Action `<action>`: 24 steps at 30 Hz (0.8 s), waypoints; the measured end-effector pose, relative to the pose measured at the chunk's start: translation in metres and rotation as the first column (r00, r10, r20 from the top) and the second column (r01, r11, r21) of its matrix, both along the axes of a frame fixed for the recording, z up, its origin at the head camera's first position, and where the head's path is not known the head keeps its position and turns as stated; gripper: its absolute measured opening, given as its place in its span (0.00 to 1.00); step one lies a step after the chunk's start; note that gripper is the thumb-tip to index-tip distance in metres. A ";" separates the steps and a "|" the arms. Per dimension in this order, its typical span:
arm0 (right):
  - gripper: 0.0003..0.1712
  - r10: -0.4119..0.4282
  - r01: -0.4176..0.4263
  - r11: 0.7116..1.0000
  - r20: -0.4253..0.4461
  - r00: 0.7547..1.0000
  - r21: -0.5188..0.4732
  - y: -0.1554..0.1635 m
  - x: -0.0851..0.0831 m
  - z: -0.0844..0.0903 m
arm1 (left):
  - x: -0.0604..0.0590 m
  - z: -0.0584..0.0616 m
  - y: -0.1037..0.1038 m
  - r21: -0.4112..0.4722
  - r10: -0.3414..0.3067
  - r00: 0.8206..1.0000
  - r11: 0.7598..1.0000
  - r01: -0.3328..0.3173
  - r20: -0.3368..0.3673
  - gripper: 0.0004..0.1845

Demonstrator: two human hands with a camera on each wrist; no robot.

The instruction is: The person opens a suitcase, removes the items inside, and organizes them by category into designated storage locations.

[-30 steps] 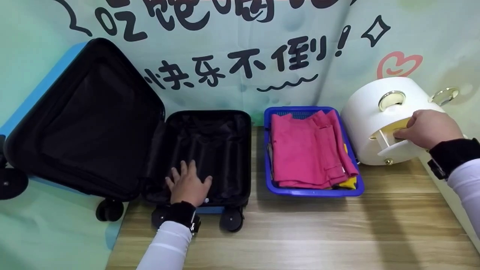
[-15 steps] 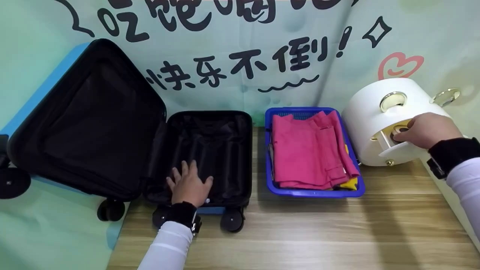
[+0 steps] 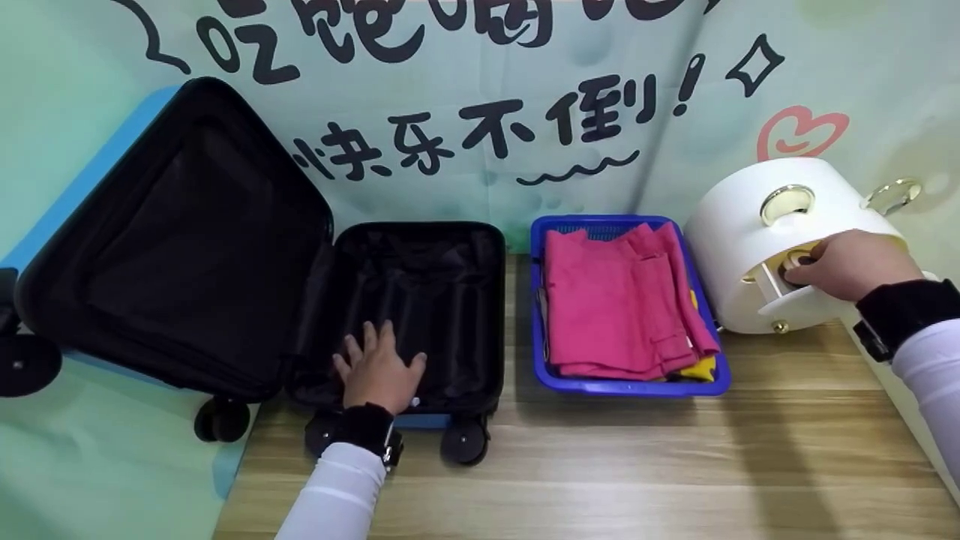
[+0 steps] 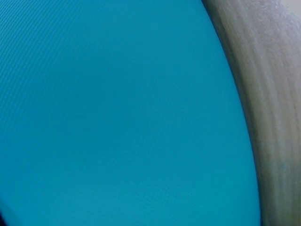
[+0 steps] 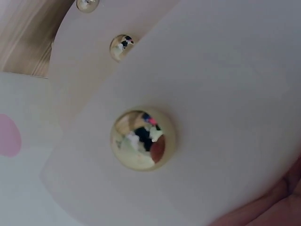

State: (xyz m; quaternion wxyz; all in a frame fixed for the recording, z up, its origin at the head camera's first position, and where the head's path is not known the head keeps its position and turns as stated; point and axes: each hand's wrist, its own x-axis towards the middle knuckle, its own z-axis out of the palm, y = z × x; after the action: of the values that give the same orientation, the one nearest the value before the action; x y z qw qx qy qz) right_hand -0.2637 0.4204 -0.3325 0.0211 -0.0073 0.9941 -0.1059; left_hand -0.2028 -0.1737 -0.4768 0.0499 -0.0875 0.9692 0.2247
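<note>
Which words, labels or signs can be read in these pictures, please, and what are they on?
"快乐不倒!" in black characters on the backdrop.
The larger line above it is cut off by the top edge; not fully readable.
Signs on the backdrop only: a pink heart, a black diamond star.
No text shows on the suitcase, basket or white box.

The backdrop carries black Chinese lettering: "快乐不倒!" below a cropped top line, perhaps "吃饱喝", beside a pink heart.

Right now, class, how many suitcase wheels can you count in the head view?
4: one at the far left edge, one under the lid, two under the near edge. Others may be hidden.
</note>
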 end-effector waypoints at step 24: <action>0.23 -0.078 0.070 0.995 -0.121 0.990 -0.072 0.003 0.008 -0.012 | 0.000 -0.001 0.000 -0.006 0.004 1.000 1.000 -0.004 -0.010 0.47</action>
State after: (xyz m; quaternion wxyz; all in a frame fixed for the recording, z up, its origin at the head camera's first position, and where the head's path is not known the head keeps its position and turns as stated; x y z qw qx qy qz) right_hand -0.2554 0.4230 -0.3445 -0.0448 0.0222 0.9889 -0.1396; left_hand -0.2030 -0.1736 -0.4776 0.0443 -0.0884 0.9700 0.2222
